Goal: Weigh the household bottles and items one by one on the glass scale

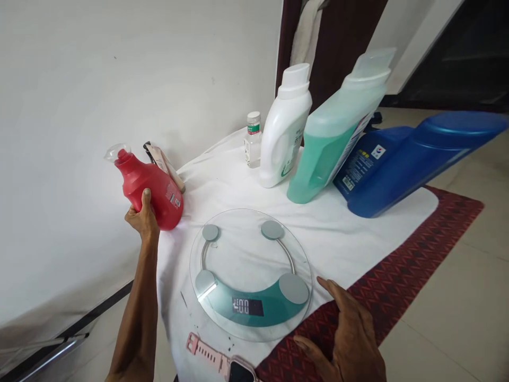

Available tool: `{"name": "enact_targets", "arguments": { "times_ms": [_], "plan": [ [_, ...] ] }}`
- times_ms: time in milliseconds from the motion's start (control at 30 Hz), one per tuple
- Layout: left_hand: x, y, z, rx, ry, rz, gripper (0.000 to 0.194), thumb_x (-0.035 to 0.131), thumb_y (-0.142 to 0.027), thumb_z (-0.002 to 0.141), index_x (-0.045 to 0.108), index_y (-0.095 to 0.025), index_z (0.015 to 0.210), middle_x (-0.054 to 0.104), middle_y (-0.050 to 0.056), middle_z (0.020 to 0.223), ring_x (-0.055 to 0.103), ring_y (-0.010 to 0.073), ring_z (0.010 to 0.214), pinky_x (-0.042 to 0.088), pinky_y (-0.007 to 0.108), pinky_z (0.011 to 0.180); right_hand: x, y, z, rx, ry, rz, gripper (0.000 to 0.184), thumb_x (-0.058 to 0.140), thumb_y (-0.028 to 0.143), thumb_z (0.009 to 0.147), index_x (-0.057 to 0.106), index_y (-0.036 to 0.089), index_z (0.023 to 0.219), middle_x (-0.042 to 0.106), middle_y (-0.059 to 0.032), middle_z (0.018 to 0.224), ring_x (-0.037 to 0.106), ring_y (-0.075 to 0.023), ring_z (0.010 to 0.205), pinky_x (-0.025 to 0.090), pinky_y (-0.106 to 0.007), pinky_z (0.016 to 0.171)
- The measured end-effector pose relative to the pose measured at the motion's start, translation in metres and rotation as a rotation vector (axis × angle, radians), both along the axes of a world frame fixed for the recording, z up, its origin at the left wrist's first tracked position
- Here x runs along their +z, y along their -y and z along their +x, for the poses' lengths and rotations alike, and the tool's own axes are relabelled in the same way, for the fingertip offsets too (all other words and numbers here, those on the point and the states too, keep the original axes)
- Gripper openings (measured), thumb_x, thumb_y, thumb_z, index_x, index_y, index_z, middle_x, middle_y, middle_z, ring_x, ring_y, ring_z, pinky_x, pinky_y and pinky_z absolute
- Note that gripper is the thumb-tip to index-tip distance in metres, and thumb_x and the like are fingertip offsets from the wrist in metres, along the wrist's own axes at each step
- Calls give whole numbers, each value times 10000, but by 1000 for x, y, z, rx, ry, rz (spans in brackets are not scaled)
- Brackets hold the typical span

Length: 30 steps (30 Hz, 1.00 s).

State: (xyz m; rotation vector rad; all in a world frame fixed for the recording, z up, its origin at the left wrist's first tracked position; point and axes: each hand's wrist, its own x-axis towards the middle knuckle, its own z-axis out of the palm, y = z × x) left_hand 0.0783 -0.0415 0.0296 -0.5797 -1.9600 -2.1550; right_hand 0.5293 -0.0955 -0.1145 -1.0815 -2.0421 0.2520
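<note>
A round glass scale point(250, 276) lies on a tabletop point(238, 193) covered in white cloth; we place everything else by it. Beyond its left side is a red bottle point(159, 193) with a clear cap, tilted so its neck leans away to the left. The left grip point(143, 215), a bare hand, is clamped on the bottle's body, thumb across the near side, the other fingers mostly hidden. We cannot tell whether the bottle's base touches the cloth. The right grip point(350, 329) is just beside the scale's near right edge, fingers and thumb apart, holding nothing.

Past the scale, from its far edge toward the right, we find a small clear bottle point(252, 146), a white bottle point(280, 138), a green bottle point(334, 148) and a blue bottle point(382, 175). A pink watch point(226, 363) lies on its near side.

We judge the red bottle fairly stiff, smooth enough to slip if wet, and hefty if full; its opaque wall hides the level. The body seems a safer hold than the cap. The scale's glass looks rigid and breakable.
</note>
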Motion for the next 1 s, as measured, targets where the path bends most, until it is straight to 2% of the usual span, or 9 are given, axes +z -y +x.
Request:
{"name": "enact_targets", "arguments": {
  "times_ms": [267, 367, 433, 500, 533, 633, 767, 867, 1000],
  "plan": [
    [-19, -9, -25, 54, -146, -18, 630, 842, -743, 795, 504, -232, 651, 400, -53, 622, 348, 129, 636, 332, 314, 637, -4, 1, -3, -22, -7, 15, 977, 528, 777, 1087, 301, 146, 1797, 634, -266, 1547, 628, -468, 1402, 611, -668, 1088],
    [-22, 2, -30, 53, -159, -125, 638, 835, -793, 748, 504, -247, 735, 464, -25, 721, 397, 166, 710, 451, 367, 743, -5, 5, -4, -22, -23, -2, 931, 519, 765, 1099, 326, 151, 1772, 630, -273, 1564, 637, -464, 1416, 612, -687, 1089],
    [-28, 20, -24, 130, -258, -220, 649, 898, -745, 670, 537, -255, 893, 588, 36, 943, 544, 259, 906, 530, 515, 982, -4, 8, -4, -25, -71, -44, 873, 517, 746, 1109, 364, 172, 1748, 631, -266, 1582, 646, -457, 1429, 610, -699, 1099],
    [-39, 45, -11, 203, -398, -321, 761, 901, -711, 651, 554, -240, 1137, 632, 151, 1275, 585, 401, 1240, 423, 666, 1216, 1, 5, -3, -51, -160, -100, 780, 526, 697, 1126, 402, 207, 1720, 641, -247, 1588, 665, -432, 1431, 605, -698, 1120],
    [-45, 59, -3, 205, -422, -372, 815, 859, -727, 666, 542, -221, 1221, 616, 204, 1373, 575, 447, 1321, 405, 695, 1237, 6, 0, -2, -82, -212, -123, 730, 545, 667, 1128, 429, 225, 1697, 650, -234, 1583, 673, -415, 1432, 595, -695, 1142],
    [-61, 95, 15, 12, -233, -566, 694, 697, -752, 725, 596, -230, 1170, 698, 179, 1226, 697, 412, 1073, 563, 609, 1014, 35, -37, 3, -228, -357, -133, 653, 670, 630, 1075, 532, 240, 1579, 671, -210, 1562, 664, -379, 1454, 541, -681, 1226],
    [-66, 108, 16, -386, 14, -850, 446, 632, -687, 706, 685, -272, 860, 739, 44, 809, 722, 323, 866, 550, 463, 944, 86, -128, 14, -403, -559, -121, 942, 838, 721, 881, 485, 193, 1577, 568, -269, 1673, 586, -394, 1559, 475, -647, 1298],
    [-61, 101, 7, -454, 55, -895, 405, 645, -650, 693, 705, -266, 808, 770, 32, 794, 729, 303, 877, 518, 388, 871, 115, -196, 17, -576, -657, -177, 1146, 950, 707, 695, 460, 158, 1573, 467, -322, 1747, 495, -432, 1641, 401, -619, 1357],
    [-58, 93, 4, -448, -17, -1032, 411, 567, -652, 827, 707, -265, 845, 767, 48, 816, 704, 310, 875, 463, 366, 778, 130, -249, 11, -649, -664, -221, 1095, 1004, 584, 608, 527, 134, 1484, 630, -308, 1600, 619, -424, 1519, 477, -565, 1306]
  ]
}}
